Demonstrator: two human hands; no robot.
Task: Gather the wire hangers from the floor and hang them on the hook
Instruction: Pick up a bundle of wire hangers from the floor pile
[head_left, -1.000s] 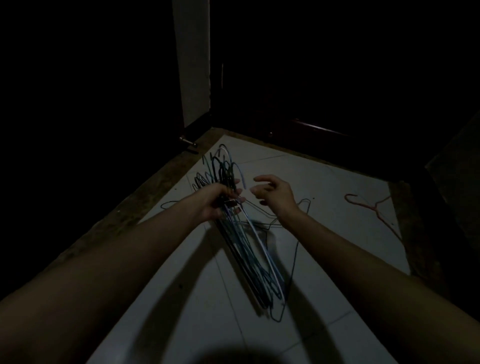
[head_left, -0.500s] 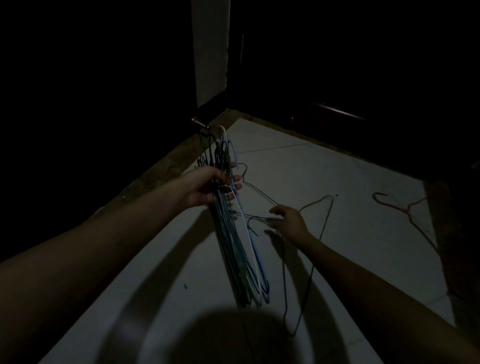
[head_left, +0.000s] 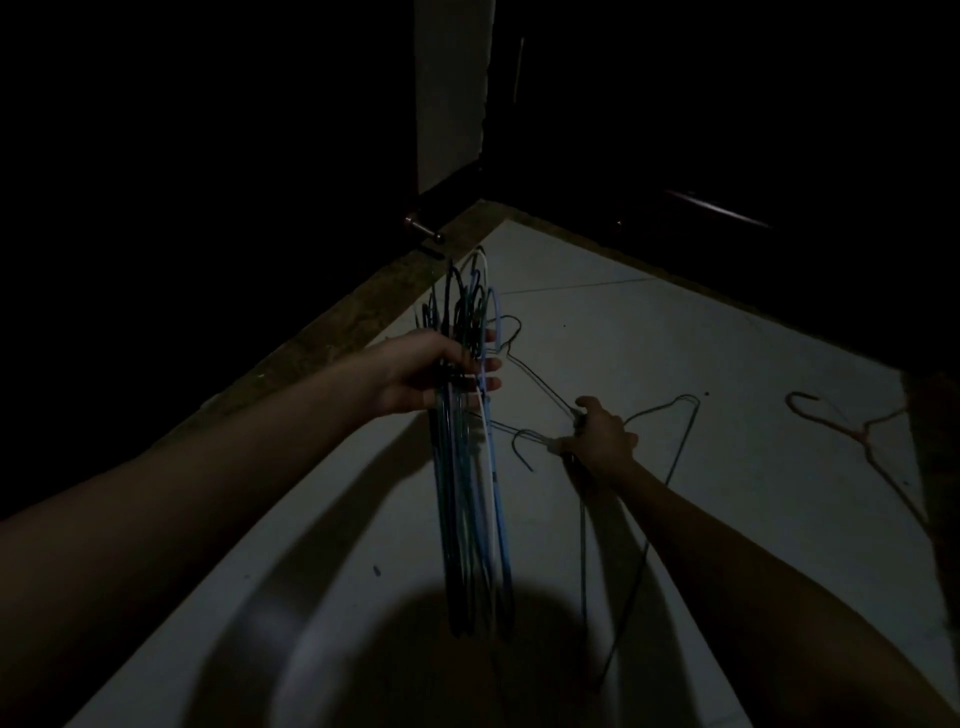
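While outstretched, left hand (head_left: 415, 375) around hanger bundle (head_left: 470, 493)

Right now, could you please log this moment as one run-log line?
left hand: holds hanger bundle | right hand: grips dark hangers at floor | pink hanger: on floor | hook: not visible

Head view, down at floor (head_left: 675, 364)

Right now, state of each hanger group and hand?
Bundle: held off the floor in left hand, hooks up.
Dark hangers: pinched at the necks by right hand, low over the floor.
Red hanger: flat on floor, untouched.
Left hand: grips bundle.
Right hand: holds dark hangers.
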